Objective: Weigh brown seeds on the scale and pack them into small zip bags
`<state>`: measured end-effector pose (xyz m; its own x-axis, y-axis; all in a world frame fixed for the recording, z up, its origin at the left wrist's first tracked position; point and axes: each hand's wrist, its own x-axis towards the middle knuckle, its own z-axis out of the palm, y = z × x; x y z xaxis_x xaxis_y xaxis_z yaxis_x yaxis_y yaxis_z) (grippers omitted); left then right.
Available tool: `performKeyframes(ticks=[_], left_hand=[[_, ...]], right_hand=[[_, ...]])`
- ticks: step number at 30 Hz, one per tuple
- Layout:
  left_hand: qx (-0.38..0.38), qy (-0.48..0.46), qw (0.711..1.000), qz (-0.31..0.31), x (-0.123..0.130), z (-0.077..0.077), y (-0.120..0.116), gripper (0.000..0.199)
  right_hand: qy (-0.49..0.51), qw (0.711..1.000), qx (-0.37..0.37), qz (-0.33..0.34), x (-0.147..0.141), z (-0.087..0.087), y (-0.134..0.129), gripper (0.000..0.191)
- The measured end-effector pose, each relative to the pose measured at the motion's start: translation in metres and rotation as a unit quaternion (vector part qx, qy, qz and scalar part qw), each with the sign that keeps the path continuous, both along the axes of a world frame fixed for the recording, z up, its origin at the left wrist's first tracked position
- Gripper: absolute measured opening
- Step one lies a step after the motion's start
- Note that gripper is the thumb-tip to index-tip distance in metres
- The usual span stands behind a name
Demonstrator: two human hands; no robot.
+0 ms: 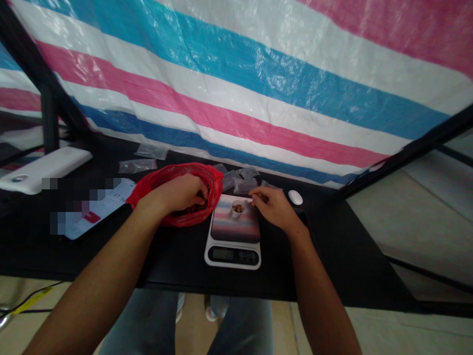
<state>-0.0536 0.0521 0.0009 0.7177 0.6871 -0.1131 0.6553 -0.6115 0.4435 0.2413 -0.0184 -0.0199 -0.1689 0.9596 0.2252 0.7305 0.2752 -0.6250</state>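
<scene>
My left hand [188, 191] reaches into a red plastic bag [177, 172], its bent fingers among small dark brown pieces [192, 209]; whether it grips any is hidden. A white kitchen scale [214, 241] stands right of the bag, its display facing me. On its platform sits a small cup [237, 213] with brownish pieces inside. Beside that cup, at the platform's right edge, my right hand [266, 201] has its thumb and fingertips drawn together; anything between them is too small to make out.
Small clear plastic bags [244, 186] lie behind the scale, and more [137, 166] behind the red bag. A white oval object [295, 197] is at the right. A tablet [107, 207] and a white device [44, 170] lie left. A striped sheet [236, 84] hangs behind the black table [177, 266].
</scene>
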Motion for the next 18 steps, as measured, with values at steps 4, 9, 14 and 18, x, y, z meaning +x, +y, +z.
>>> performKeyframes(ticks=[4, 9, 14, 18], left_hand=[[0.042, -0.003, 0.999, 0.023, -0.005, 0.005, 0.003, 0.025], [0.061, -0.015, 0.998, 0.032, -0.017, 0.008, 0.01, 0.025], [0.027, -0.08, 0.996, 0.014, -0.015, 0.021, -0.002, 0.024], [0.084, -0.209, 0.973, -0.049, 0.015, 0.029, -0.024, 0.025]], right_hand=[[0.007, 1.0, 0.011, 0.001, 0.0, 0.001, 0.0, 0.021], [0.025, 1.0, 0.016, -0.002, 0.002, 0.003, 0.0, 0.02], [0.027, 0.999, 0.022, -0.004, 0.003, 0.003, 0.0, 0.021], [0.015, 1.0, 0.02, -0.006, 0.003, 0.003, 0.0, 0.02]])
